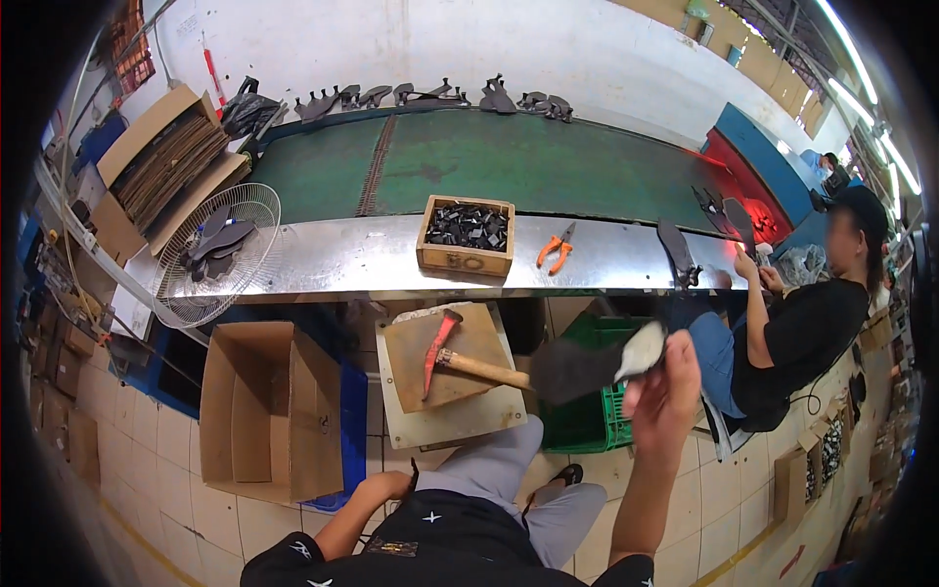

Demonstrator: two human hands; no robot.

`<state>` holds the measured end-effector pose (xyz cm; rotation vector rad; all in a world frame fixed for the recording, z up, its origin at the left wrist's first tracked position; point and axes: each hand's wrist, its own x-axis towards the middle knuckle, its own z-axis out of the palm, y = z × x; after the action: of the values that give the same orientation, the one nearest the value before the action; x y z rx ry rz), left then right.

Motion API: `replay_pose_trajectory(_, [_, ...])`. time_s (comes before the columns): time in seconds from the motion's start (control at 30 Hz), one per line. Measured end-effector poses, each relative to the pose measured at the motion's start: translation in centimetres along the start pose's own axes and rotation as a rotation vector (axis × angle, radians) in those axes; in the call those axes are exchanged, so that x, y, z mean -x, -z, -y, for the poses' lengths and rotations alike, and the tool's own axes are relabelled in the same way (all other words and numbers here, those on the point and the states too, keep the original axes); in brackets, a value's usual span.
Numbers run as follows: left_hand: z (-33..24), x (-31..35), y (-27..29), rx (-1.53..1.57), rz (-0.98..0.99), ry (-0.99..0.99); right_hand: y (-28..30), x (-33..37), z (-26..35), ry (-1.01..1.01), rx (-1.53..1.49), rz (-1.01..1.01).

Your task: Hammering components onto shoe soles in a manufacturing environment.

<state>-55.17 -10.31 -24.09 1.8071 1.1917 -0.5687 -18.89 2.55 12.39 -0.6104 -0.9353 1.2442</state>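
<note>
In my right hand (667, 391), raised to the right of the work stand, I grip a dark shoe sole (577, 372) by its end with a glossy white patch. Its dark end reaches left, covering the tip of the hammer's handle. The hammer (481, 368), red-headed with a wooden handle, lies on a brown board (471, 338) on the stand. Down by my lap, my left hand (389, 486) is closed beside a slim dark piece (414, 475); its fingers are partly hidden, and I cannot make out the piece's kind.
A wooden box (466, 266) of small black pieces and orange-handled pliers (556, 250) sit on the metal ledge (342, 254). Beyond runs a green conveyor (528, 161) with heeled soles. A fan (220, 254), a cardboard box (249, 411) and a green crate (577, 426) surround me. A co-worker (812, 313) sits right.
</note>
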Motion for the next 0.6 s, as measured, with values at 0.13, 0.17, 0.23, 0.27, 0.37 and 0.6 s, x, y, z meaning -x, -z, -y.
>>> replay_pose_trajectory(0.13, [-12.0, 8.9, 11.5, 0.087, -0.511, -0.161, -2.9, 7.1, -2.4, 0.049, 0.13, 0.04])
replay_pose_trajectory(0.17, [-14.7, 11.7, 14.2, 0.256, -0.6, -0.28, -3.4, 8.3, -3.7, 0.038, 0.15, 0.113])
replay_pose_trajectory(0.23, [-18.2, 13.4, 17.9, 0.267, -1.053, -0.873, -4.6, 10.0, -6.1, -0.052, 0.164, 0.143])
replay_pose_trajectory(0.27, [-18.4, 13.5, 18.2, 0.263, -1.052, -0.869, -5.8, 10.8, -6.6, -0.18, 0.126, 0.128])
replay_pose_trajectory(0.37, [-17.8, 13.5, 18.8, 0.421, -0.993, -0.959, -6.3, 10.3, -4.9, -0.347, 0.247, 0.273])
replay_pose_trajectory(0.6, [-19.4, 13.3, 20.0, 1.368, -0.727, -0.975, -1.4, 2.3, -11.1, 0.193, 1.206, 0.176])
